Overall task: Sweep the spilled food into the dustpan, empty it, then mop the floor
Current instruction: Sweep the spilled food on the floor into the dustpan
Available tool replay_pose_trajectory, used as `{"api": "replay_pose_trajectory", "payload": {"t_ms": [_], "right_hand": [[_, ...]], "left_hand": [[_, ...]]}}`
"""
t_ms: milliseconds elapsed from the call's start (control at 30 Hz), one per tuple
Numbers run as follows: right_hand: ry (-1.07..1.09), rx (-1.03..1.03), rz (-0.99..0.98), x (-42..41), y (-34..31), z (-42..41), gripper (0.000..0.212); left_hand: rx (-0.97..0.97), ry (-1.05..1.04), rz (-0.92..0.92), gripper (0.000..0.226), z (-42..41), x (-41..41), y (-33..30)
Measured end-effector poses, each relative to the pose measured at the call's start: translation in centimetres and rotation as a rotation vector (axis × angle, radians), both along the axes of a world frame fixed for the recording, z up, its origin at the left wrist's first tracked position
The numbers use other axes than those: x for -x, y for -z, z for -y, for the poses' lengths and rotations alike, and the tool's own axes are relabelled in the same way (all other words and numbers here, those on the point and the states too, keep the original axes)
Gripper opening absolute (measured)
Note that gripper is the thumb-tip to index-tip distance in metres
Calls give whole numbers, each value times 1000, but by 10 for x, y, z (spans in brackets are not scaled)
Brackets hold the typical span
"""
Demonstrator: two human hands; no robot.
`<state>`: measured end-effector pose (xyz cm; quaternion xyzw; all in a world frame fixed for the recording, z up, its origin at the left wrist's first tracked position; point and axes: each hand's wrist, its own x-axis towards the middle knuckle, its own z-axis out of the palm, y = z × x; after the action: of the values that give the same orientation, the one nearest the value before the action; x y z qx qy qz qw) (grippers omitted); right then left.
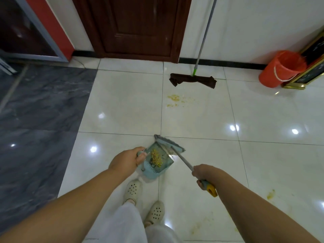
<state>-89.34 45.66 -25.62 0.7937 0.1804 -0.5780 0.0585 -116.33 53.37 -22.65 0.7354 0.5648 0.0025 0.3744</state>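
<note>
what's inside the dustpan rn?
A pile of yellow food bits lies in the blue dustpan, near its comb teeth. The broom head rests across the front lip, hiding whatever sits under it.

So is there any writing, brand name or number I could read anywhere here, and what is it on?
None can be read.
Gold-framed blackboard sign by the orange bucket: only faint chalk marks, too blurred to read.
Dustpan, broom, mop and door: no label or lettering shows.
</note>
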Motion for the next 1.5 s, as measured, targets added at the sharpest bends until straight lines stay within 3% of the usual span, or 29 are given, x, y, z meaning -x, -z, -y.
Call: {"api": "replay_pose_trajectory", "payload": {"t_ms": [133, 367, 500, 700, 833, 1000, 1100, 1500], "right_hand": [[-100, 10, 40, -6, -7, 20, 20], [-38, 85, 87, -14, -22, 52, 25], [-95, 57, 130, -17, -30, 67, 12], [-67, 85, 101, -27, -40, 79, 29], [3, 38, 84, -31, -44, 80, 22], [315, 59, 5, -39, -40, 67, 14], [438, 41, -30, -28, -31, 55, 19], [590, 163, -288, 84, -38, 55, 14]], "left_hand": [[9, -15, -28, 38, -2, 5, 4], [15, -12, -23, 39, -4, 4, 5], [21, -9, 1, 59, -4, 3, 3], [9, -3, -14, 39, -10, 0, 7], [4, 3, -9, 42, -15, 3, 3], [-3, 72, -53, 43, -31, 16, 2], [5, 113, -69, 41, -41, 28, 2], [24, 272, -57, 38, -68, 54, 11]]}}
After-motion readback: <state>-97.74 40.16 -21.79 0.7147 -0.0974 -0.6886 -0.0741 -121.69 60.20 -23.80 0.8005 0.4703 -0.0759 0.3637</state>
